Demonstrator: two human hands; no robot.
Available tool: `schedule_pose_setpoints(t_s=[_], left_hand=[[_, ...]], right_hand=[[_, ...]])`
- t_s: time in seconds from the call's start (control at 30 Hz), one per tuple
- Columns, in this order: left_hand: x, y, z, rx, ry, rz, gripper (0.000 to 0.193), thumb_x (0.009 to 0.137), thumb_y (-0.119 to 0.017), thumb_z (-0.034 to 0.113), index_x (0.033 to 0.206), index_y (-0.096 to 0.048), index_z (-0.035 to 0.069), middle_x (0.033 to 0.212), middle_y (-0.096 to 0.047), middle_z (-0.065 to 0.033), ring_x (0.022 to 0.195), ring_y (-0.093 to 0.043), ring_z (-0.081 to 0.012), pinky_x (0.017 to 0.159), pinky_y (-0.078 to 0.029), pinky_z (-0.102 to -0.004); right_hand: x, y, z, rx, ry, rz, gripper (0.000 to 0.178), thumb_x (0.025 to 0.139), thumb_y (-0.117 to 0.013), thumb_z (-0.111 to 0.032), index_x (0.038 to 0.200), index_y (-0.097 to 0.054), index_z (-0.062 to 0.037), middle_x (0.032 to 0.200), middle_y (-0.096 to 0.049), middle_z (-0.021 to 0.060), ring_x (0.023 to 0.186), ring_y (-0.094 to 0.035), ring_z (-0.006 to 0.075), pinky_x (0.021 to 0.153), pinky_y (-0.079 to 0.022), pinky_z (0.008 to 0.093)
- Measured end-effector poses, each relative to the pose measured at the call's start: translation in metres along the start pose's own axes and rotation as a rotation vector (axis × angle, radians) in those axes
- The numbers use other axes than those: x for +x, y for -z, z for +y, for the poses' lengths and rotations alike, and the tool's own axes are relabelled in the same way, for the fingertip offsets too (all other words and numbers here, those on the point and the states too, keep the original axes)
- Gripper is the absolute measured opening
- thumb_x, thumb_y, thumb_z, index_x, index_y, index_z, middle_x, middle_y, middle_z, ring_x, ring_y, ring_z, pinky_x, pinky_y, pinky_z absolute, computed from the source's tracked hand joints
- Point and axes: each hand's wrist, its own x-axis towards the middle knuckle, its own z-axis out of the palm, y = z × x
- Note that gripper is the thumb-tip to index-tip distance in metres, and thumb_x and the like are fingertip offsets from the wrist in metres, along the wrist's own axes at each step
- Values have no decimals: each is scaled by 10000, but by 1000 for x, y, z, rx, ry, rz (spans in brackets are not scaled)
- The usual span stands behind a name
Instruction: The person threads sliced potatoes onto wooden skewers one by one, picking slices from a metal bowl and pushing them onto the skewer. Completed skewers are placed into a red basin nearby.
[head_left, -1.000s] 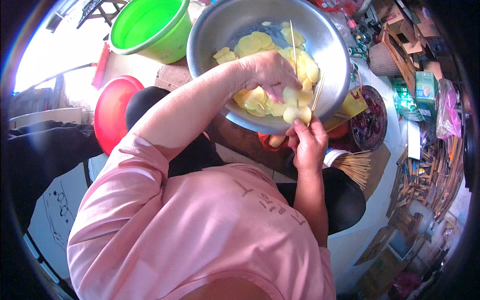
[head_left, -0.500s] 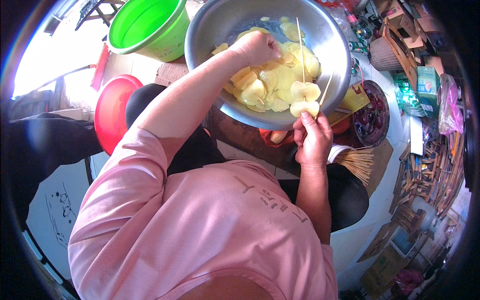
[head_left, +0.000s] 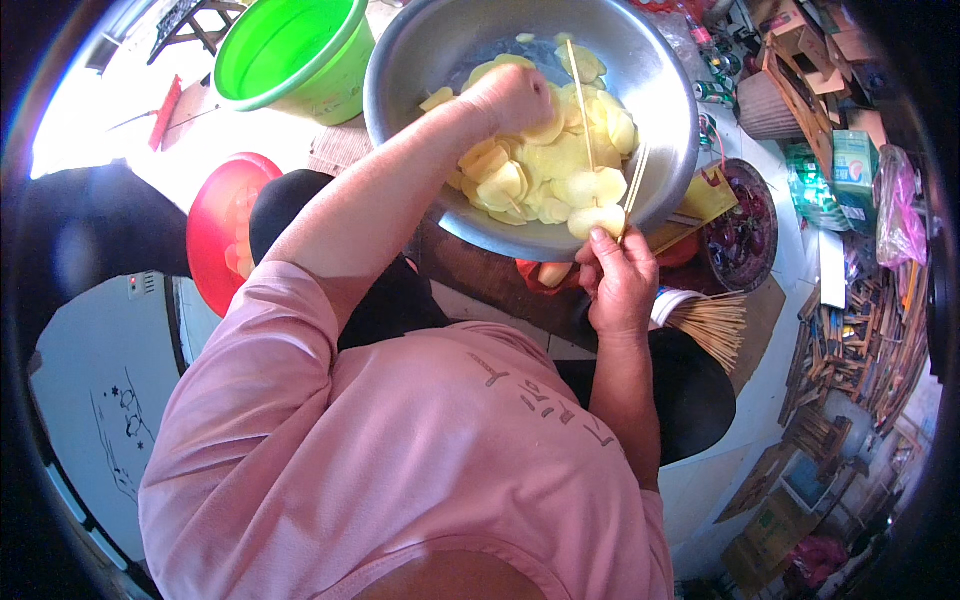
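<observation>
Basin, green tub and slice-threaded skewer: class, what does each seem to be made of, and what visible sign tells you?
Basin: metal, perhaps stainless steel, smooth and softly shiny; its silver-grey wall carries bright highlights.
Green tub: most likely smooth plastic, judging by its vivid colour and thick rim.
Skewer: probably bamboo or wood, apparently unpainted; it is pale tan.

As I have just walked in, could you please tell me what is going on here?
A person's right hand holds a stick with pale slices threaded near its lower end, plus bare sticks. The left hand is at the loose slices in the bowl; whether its grip holds one is hidden. A stick bundle sits by the right knee.
</observation>
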Motion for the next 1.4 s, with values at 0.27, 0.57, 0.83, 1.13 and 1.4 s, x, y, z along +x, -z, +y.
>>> schedule_pose_setpoints(t_s=[0.27,0.57,0.83,1.13,1.4], left_hand=[[-1,50,8,-1546,358,207,141,790,-630,12,929,-647,31,903,-583,-107,821,-598,-225,658,-576,-338],[1,58,-2,-1468,261,271,203,808,-661,45,988,-568,22,943,-617,-96,836,-613,-201,628,-542,-301],[-9,63,8,-1382,251,373,162,820,-643,96,956,-608,17,857,-631,-74,782,-595,-164,633,-507,-291],[-10,69,2,-836,35,122,149,872,-586,134,950,-653,25,889,-648,-72,810,-615,-166,698,-537,-294],[-4,55,5,-1085,208,157,184,913,-513,157,995,-640,52,888,-648,-67,806,-613,-160,709,-541,-331]], right_hand=[[-2,-4,-3,-47,-76,-64,129,873,-584,-99,957,-588,-1,651,-583,35,471,-470,60,425,-377,195],[-1,-4,-1,-90,-87,-89,105,873,-585,-93,939,-595,-13,641,-581,27,476,-483,62,425,-386,188],[1,-4,2,-122,-55,-100,142,855,-603,-127,959,-593,-31,615,-560,24,402,-416,53,360,-297,172],[-1,-2,2,-163,-26,-63,198,845,-607,-125,1022,-602,-36,603,-553,17,414,-406,55,371,-298,187],[-1,-3,1,-196,12,-123,111,863,-593,-98,944,-612,-25,635,-592,19,488,-510,67,437,-400,200]])
